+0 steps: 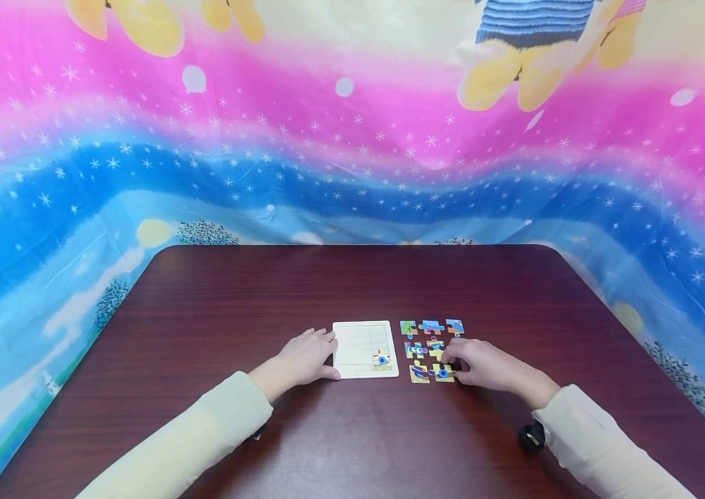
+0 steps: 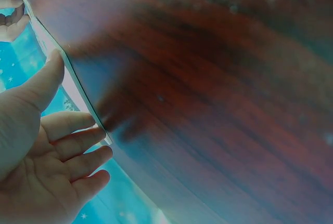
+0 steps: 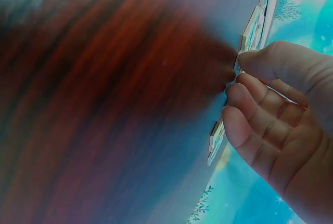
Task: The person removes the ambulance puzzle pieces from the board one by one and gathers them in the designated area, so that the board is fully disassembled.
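A white puzzle tray lies flat on the table, with one jigsaw piece in its near right corner. My left hand rests against the tray's left edge. Its fingers are fairly straight, and the thumb touches the rim in the left wrist view. Loose jigsaw pieces are laid out in rows right of the tray. At the right side of these rows, my right hand has curled fingers and pinches a puzzle piece, mostly covered by the fingertips.
The dark red-brown wooden table spreads out around the tray and pieces. A colourful printed cloth hangs behind and along the table's sides. A black wrist device shows below the right sleeve.
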### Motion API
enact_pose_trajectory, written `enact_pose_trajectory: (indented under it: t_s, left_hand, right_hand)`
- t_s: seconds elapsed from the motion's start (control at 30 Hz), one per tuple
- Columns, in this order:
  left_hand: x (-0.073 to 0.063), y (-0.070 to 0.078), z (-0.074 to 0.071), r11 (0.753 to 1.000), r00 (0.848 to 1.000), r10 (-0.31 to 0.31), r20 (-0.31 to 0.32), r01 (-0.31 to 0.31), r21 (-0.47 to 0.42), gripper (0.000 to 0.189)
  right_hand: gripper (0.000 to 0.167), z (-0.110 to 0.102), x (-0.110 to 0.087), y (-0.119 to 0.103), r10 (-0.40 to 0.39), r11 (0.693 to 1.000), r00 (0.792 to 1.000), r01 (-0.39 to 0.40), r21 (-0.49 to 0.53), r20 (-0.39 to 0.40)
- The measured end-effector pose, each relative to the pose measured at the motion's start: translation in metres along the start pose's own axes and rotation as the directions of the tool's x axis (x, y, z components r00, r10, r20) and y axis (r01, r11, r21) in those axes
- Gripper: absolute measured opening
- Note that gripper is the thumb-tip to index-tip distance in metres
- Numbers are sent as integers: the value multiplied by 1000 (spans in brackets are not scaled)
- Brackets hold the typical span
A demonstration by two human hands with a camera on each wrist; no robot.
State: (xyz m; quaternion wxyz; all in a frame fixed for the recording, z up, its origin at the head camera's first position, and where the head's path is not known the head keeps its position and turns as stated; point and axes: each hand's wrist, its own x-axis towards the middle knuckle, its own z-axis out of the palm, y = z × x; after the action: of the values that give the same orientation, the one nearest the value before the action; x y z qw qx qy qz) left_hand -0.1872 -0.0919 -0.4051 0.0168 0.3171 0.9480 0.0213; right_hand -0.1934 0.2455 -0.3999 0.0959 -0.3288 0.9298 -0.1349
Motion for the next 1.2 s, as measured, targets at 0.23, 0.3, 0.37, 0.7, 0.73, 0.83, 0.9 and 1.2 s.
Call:
enact_pose_trajectory:
  t_s: [0.23,0.3,0.37,0.7,0.73,0.83,0.9,1.2]
  left_hand:
    - [-1,0,0,1000,1000,-6,2,6,-21,46]
    - [-1,1,-1,1000,1000,-9,3,9,-18,46]
    - [-2,1,-1,1000,1000,-10,5,10,-15,46]
    - [-2,0,0,1000,1000,-9,3,9,-5,46]
    - [-2,1,0,1000,1000,-10,2,10,-4,46]
    - [-2,1,0,1000,1000,-8,2,8,-3,47]
    - [-2,0,0,1000,1000,-6,2,6,-6,48]
    - [-1,0,-1,1000,1000,-12,10,12,-19,46]
  right_hand:
    - [23,-4,2,-4,-46,998,998,48,28,-40]
    - [23,-6,6,-7,-77,997,995,78,28,-59]
    - [23,-8,10,-12,-96,995,992,98,21,-77]
    - [25,-5,39,-37,-171,985,978,171,-10,-120]
    - [25,-4,42,-39,-176,984,977,174,-20,-124]
    - [26,-2,50,-46,-177,984,978,175,-26,-114]
    - [27,-1,54,-50,-190,982,976,187,-32,-107]
    - [29,8,69,-61,-187,982,981,186,-33,-46]
